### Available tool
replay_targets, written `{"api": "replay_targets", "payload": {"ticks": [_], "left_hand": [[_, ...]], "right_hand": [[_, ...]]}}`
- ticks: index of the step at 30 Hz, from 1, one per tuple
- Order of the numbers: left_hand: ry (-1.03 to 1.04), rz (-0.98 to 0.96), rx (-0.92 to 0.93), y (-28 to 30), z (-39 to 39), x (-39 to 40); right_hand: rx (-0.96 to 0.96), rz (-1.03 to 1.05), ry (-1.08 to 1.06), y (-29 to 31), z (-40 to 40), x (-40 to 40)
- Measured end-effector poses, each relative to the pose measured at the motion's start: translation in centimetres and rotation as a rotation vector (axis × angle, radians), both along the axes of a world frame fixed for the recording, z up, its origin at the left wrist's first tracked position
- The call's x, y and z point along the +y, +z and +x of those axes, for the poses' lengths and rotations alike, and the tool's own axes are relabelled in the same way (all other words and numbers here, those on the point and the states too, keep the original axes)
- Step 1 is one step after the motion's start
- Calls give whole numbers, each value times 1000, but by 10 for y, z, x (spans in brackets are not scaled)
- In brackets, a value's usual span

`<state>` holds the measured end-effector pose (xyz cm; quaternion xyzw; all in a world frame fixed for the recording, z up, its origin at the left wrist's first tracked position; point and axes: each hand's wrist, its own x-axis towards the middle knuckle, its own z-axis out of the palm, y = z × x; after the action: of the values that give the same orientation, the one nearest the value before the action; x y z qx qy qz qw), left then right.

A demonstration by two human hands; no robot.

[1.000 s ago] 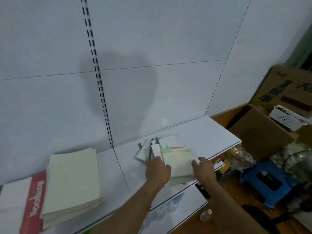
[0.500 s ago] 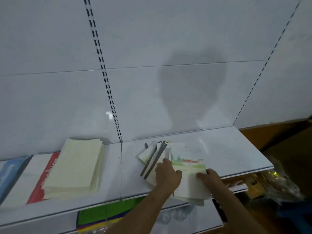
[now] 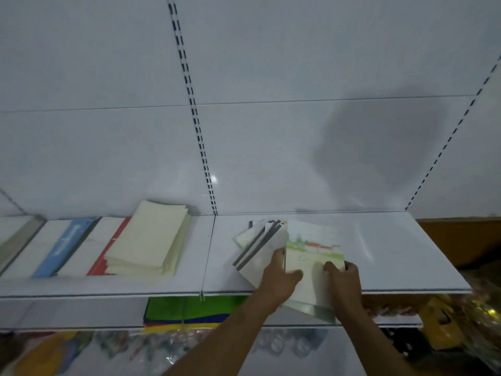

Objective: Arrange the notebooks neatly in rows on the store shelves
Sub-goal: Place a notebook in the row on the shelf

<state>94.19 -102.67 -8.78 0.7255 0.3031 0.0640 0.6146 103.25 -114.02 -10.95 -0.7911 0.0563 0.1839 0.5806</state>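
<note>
A: Why are both hands on that pile?

B: The left hand (image 3: 280,278) and the right hand (image 3: 342,280) each grip a side of the notebooks (image 3: 311,256), lower centre of the frame, likely to square them; the ones behind fan out crookedly.

A: Any room?

B: The pile overhangs the shelf (image 3: 406,261) front edge, so it could slip. Bare shelf lies to the right, and a gap left before the cream stack (image 3: 146,240).
</note>
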Motion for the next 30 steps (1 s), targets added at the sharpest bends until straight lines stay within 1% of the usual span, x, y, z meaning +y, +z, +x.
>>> {"api": "replay_targets", "payload": {"ticks": [3,5,8,11,16,19,23,26,30], "left_hand": [[144,-38,-102,15,-31,39],[230,-27,-119,23,-62,71],[377,-23,-180,31,-127,121],[557,-1,-235,36,-212,162],[821,51,-312,36,-377,218],[928,83,-302,36,-473,243],[989,135,-239,39,-584,261],[1066,159,-202,39,-646,268],[1207,191,-180,33,-704,280]], "right_hand": [[-137,-7,144,30,-14,45],[-178,3,259,41,-33,84],[-217,-1,453,54,-84,153],[-219,21,632,62,-157,220],[-218,57,933,71,-313,315],[-232,76,1104,72,-402,361],[-244,85,1262,70,-509,409],[-273,99,1378,66,-575,435],[-323,112,1469,56,-646,469]]}}
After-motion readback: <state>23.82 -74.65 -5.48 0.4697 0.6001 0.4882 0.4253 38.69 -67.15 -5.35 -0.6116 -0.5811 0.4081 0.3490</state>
